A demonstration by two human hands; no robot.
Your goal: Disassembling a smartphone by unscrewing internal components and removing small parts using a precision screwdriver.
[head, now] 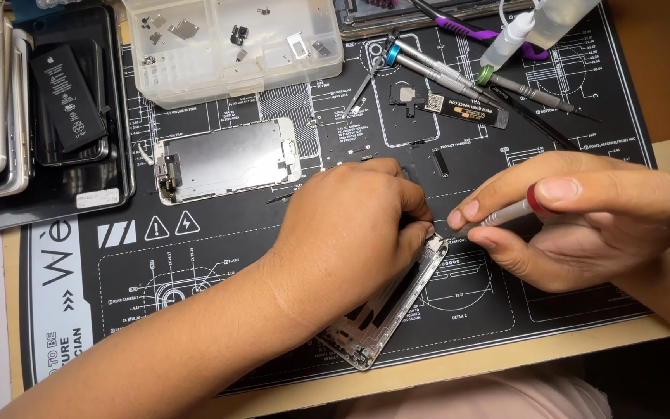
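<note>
Holding the frame (pixel 385 306) down with your left hand (pixel 350 233), you have those fingers curled shut over its upper end, and your right hand (pixel 583 217) pinches a screwdriver (pixel 505 213) narrowly between thumb and fingertips. Its tip sits just beside your left fingertips, at the frame's top corner; the frame itself runs from there down and back toward your left wrist, tilted on the mat (pixel 195 256).

The risks, as I judge them:

- The tip is close to your left fingers. If it slips out of the screw head, it can jab them or scratch the frame's edge. Too much side force would cause that.
- I cannot tell whether the tip is seated, since your left hand hides the spot. A poorly seated tip can round off the screw head.
- A freed screw is tiny. If it rolls off the tip, it may vanish against the dark mat or drop off the near edge just below the frame.
- The frame is pinned at one end only. If it pivots under your palm, the driver loses its angle.
- The screen (pixel 226 159) lies beyond your left hand, apart from the work. A sweep of that forearm could knock it or its loose parts.
- The bottle (pixel 509 39) and spare drivers (pixel 443 74) lie beyond your right hand, and a quick reach there could tip or roll them.
</note>
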